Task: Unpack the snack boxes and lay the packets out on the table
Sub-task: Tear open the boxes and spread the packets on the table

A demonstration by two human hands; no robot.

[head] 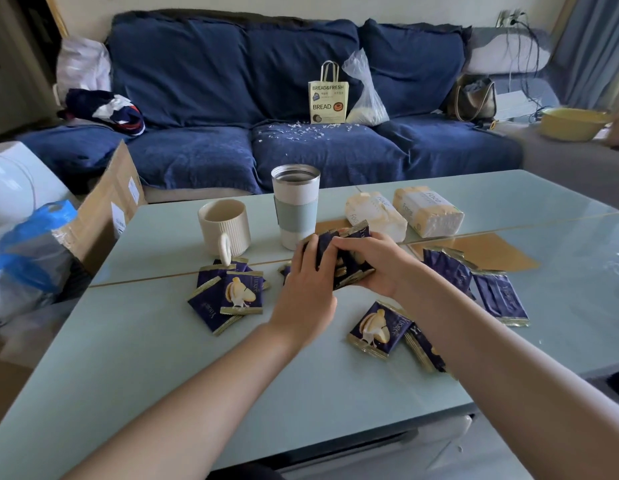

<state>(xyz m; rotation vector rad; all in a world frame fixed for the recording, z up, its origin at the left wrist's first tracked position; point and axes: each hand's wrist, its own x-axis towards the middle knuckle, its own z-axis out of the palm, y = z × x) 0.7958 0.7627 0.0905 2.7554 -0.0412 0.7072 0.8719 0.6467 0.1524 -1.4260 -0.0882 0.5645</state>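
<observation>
- Both hands are meeting over the middle of the pale green surface (162, 341), each closing around one bundle of navy snack packets (342, 258).
- Left hand (310, 278) is gripping the near-left side of the bundle, fingers curling over its top; right hand (374, 261) is cupping it from the right, thumb on top. Holding it from both sides looks like a way of keeping the slippery packets together while one gets peeled off.
- Laid-out packets are sitting in three loose groups: a left cluster (228, 296) overlapping just near the mug, a near pair (377, 330) partly under the right forearm, and a right group (488, 289) fanning beside the right wrist.
- Judging by these spreads, the laying-out is well under way; the bundle is what is left in hand.
- No snack box is showing on the surface; a cardboard carton (107, 209) is standing off the left edge, contents hidden.
- Containers: cream mug (225, 226) looks empty; the tumbler (295, 206) is standing open, its inside too dark to tell.
- Two tissue packs (405, 213) are lying at the far side, well apart from the packets.
</observation>
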